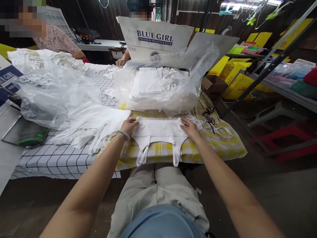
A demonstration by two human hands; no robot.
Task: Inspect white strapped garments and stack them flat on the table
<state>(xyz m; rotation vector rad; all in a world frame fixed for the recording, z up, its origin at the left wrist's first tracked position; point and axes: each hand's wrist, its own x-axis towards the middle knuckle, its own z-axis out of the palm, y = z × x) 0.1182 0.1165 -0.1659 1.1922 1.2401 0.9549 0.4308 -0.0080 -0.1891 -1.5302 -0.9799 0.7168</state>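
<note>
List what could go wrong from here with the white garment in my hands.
The straps of the white garment reach the near edge of the yellow checked cloth and might snag there. The scissors lie just outward of the right hand, so a sweep that way could bump them. White scraps beside that hand may cling to the garment.

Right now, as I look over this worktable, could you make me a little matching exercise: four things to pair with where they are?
Things
1. Scissors
2. White garment
3. Bracelet
4. Large open carton

Places
A. Behind the white stack in clear plastic
B. Held between the left hand and the right hand
C. On the yellow checked cloth, right of the right hand
D. Worn around the left wrist

Pairs: 1-C, 2-B, 3-D, 4-A
</note>
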